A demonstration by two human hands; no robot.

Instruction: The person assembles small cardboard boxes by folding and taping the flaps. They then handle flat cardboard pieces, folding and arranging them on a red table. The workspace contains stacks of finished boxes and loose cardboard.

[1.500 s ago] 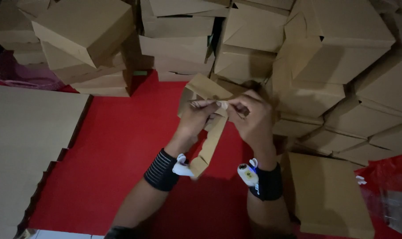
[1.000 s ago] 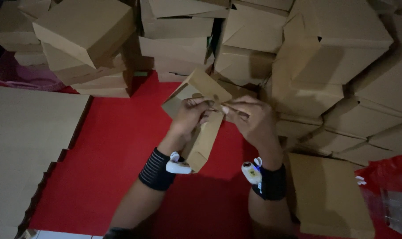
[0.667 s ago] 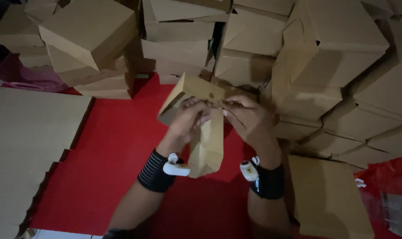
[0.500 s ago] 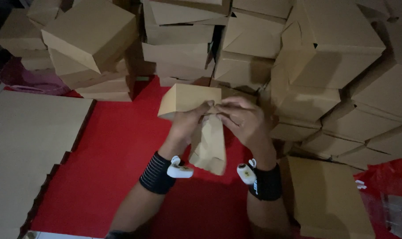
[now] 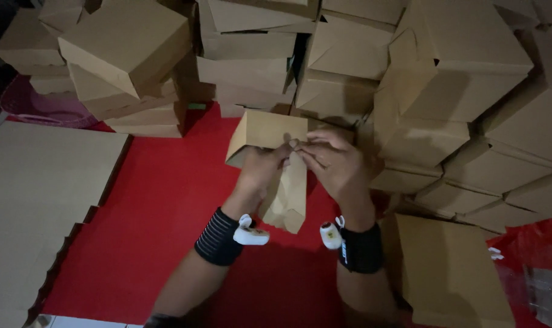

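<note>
A red floor covering (image 5: 148, 206) is ringed by stacks of closed, matte brown cardboard boxes (image 5: 349, 79), with flat brown cardboard sheets (image 5: 39, 200) lying at the left. Above the red, in the middle, a half-folded brown cardboard box blank (image 5: 265, 130) hangs in the air, one panel drooping. The left hand (image 5: 261, 170) and right hand (image 5: 337, 164) both pinch its upper fold, fingers closed on it. Black ribbed wristbands (image 5: 218, 246) circle both wrists.
</note>
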